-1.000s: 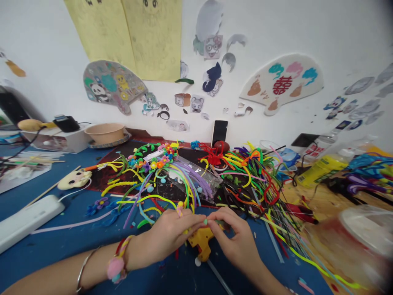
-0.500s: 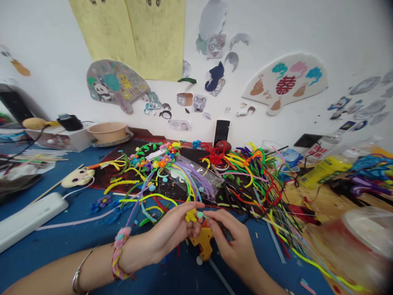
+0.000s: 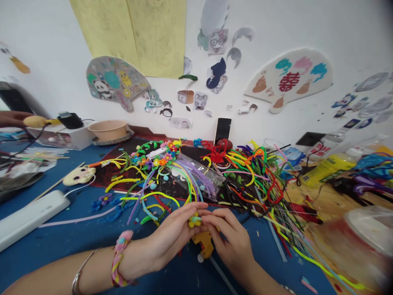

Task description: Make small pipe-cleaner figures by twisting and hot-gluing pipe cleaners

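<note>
A small yellow fuzzy flower point(image 3: 194, 223) rests against the fingers of my left hand point(image 3: 167, 239), which are closed around it. At the flower's centre sits a small mint-green pom-pom point(image 3: 195, 219). My right hand point(image 3: 231, 239) has its thumb and fingertips pinched together at the pom-pom's right side, touching it. Just beneath both hands, a yellow glue gun point(image 3: 205, 245) lies on the blue table, with a clear glue stick point(image 3: 222, 275) running out toward the front. Part of the gun is covered by my hands.
Behind my hands lie a flower-covered wreath point(image 3: 159, 157) and tangled pipe cleaners point(image 3: 258, 164). A white power strip point(image 3: 35, 215) is at left; a lidded plastic tub point(image 3: 362, 233) stands right. Another person's hand point(image 3: 12, 119) reaches in at the far left.
My right hand has brought the pom-pom left onto the yellow flower, which now faces up more. Another person's hand has appeared at the far left edge.
</note>
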The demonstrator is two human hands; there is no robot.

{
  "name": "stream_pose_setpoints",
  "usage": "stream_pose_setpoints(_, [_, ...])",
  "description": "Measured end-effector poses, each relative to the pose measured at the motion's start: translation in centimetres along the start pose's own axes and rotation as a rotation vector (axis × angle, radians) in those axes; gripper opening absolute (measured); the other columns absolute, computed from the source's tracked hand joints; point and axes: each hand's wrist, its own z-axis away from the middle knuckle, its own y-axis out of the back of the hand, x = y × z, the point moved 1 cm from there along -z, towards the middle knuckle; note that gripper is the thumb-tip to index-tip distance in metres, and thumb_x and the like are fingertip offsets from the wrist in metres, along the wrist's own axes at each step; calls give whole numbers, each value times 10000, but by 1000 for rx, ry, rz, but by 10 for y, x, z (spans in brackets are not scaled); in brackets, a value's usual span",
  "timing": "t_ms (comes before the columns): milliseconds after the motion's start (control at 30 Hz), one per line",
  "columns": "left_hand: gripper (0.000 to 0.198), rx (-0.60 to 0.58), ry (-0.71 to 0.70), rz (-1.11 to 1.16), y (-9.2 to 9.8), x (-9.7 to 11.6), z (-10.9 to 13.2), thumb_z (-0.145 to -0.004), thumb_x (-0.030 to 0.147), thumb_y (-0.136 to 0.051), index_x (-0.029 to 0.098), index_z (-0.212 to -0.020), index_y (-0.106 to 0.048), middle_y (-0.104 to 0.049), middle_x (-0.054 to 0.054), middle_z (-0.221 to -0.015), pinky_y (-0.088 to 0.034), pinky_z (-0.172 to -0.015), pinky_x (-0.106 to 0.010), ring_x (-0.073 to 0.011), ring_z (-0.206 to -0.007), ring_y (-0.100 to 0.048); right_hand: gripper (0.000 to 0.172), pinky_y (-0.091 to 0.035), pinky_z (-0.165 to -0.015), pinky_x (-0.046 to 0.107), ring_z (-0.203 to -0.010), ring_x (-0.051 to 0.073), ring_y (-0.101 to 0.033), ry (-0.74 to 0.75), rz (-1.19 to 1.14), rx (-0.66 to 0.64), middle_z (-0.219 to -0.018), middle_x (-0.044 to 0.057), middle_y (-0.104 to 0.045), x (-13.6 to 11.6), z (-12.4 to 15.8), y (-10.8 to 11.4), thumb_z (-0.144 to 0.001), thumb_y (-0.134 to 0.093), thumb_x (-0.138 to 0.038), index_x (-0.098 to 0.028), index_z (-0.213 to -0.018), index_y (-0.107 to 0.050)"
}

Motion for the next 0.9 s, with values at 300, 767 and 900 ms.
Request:
stream_pose_setpoints(300, [254,-89,-17,13,1,1,-1,-903,260,-475,144,-1058,-639,-624,-93,-1118,-373,-995,-337,-202,-1097,-530,233,-545,-648,257,-764,147,-597,-57,-11,3,-867,60,-543,1,3,-2,-860,-486,-72,-204,-954,-654])
stream_pose_setpoints(767, [195,31,30,-179,1,12,4,-852,334,-547,172,-938,-615,-591,-12,-805,-423,-681,-236,-127,-770,-544,182,-530,-676,286,-795,176,-597,-33,77,25,-848,64,-566,5,-2,7,-866,-487,-102,-204,-926,-625])
stream_pose_setpoints(900, [256,-29,64,-278,-2,11,8,-850,385,-527,161,-725,-540,-502,28,-656,-335,-515,-213,-86,-561,-444,172,-524,-693,289,-818,180,-594,-29,79,29,-861,68,-567,6,-2,6,-867,-492,-108,-201,-929,-622])
